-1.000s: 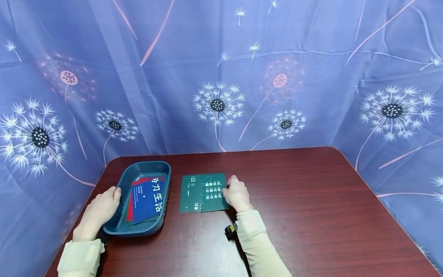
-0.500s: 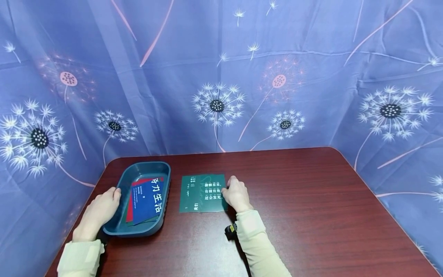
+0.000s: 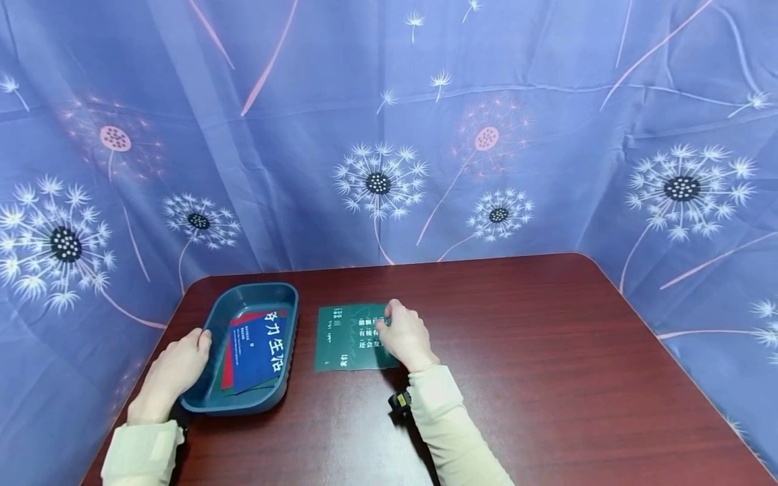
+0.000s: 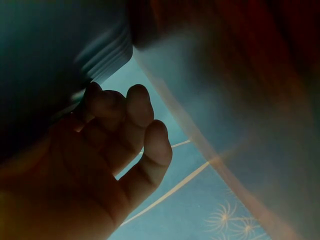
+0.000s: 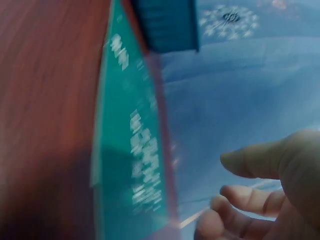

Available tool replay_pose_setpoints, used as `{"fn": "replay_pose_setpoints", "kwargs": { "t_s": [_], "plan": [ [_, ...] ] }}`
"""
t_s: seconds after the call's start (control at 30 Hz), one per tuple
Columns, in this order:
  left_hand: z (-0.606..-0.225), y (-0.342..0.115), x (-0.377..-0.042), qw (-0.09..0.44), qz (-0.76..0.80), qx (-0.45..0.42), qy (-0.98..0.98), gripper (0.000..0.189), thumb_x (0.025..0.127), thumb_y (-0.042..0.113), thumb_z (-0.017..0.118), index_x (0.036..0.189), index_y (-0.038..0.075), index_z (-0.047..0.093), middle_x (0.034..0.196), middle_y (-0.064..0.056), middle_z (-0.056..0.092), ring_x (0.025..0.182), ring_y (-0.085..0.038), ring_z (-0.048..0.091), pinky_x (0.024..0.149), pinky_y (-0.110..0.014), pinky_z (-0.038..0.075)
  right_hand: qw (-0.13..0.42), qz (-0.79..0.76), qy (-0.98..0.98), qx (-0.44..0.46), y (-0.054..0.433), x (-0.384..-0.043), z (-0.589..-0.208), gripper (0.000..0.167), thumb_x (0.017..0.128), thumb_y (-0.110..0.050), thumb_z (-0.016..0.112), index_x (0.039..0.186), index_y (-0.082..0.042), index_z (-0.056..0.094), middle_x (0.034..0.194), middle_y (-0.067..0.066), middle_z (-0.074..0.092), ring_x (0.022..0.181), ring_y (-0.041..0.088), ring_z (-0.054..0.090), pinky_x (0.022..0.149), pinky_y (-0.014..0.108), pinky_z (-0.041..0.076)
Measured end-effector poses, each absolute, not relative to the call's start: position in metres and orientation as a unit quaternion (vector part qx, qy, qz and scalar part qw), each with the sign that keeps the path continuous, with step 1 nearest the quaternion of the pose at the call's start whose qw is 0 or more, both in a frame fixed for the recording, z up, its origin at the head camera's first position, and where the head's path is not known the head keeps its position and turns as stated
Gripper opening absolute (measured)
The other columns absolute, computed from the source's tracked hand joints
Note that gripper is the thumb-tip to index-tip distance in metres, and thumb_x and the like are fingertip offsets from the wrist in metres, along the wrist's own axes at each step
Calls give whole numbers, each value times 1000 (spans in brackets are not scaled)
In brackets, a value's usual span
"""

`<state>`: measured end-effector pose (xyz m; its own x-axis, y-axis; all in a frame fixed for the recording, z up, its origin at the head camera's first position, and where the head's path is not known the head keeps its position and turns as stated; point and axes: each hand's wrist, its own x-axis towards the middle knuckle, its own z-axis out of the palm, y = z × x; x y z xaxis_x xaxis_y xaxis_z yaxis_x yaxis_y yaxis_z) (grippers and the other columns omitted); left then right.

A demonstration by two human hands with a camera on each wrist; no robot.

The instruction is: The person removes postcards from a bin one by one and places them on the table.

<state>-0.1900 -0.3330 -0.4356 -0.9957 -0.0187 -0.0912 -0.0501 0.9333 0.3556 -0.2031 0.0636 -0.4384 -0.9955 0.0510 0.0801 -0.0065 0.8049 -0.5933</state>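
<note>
Our right hand has moved from the edge of the rectangular green card to above it, fingers parted, empty | our left hand grips the blue plastic tray | card lies on the reddish-brown surface, released, we judge

Pale cream cuffed sleeves are worn behind the left hand and right hand; just behind the latter, a small black wrist camera is marked with a yellow patch.
</note>
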Motion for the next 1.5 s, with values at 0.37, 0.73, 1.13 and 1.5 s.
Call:
{"fn": "replay_pose_setpoints", "kwargs": {
  "t_s": [0.37, 0.73, 1.13, 1.5],
  "plan": [
    [-433, -331, -190, 50, 187, -17, 981, 55, 107, 40, 25, 121, -8, 48, 99, -32, 57, 79, -37, 57, 71, -58, 46, 82, 309, -935, 152, 19, -183, -409, 20, 90, -27, 68, 102, -13, 61, 83, 1, 62, 72, 17, 57, 63, 36, 47],
    [-433, -332, -190, 40, 189, -16, 981, 54, 107, 39, 26, 120, -8, 48, 95, -29, 58, 77, -36, 57, 71, -57, 47, 129, 212, -932, 263, -39, -185, -397, 22, 91, -26, 67, 105, -10, 65, 93, 2, 61, 87, 21, 60, 73, 32, 50],
    [-433, -330, -187, 39, 188, -22, 981, 50, 107, 38, 26, 113, -5, 51, 87, -24, 58, 73, -32, 56, 64, -50, 46, 94, 38, -914, 392, -100, -192, -422, 27, 94, -33, 61, 115, -17, 64, 106, -2, 61, 96, 10, 56, 91, 25, 45],
    [-438, -331, -189, 28, 184, -24, 982, 49, 107, 37, 26, 113, -3, 52, 96, -31, 59, 79, -39, 59, 66, -54, 46, -51, -109, -965, 233, -146, -198, -436, 65, 95, -66, 38, 149, -30, 37, 139, -6, 52, 131, 16, 41, 113, 41, 15]
  ]
}}
